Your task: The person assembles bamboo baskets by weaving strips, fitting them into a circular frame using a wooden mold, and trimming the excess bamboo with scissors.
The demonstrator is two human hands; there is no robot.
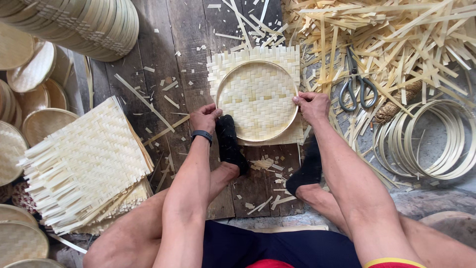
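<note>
Bamboo mat (258,99) lies on the floor planks (163,59) under a round hoop (257,101); I see my left hand (204,118) and right hand (312,105) pinching the hoop's opposite edges, scissors (358,82) nearby.

Bare forearms running from the lower middle of the frame toward its centre, ending in a bare left hand (205,118) and bare right hand (312,106). Slim black band-shaped wrist tracker (202,135) on the left wrist. Black ankle socks (230,144) on both feet, centre frame. Dark navy shorts (277,248) at bottom centre. Red sleeve with yellow hem (391,262) at lower right. Bare knees and shins.
</note>
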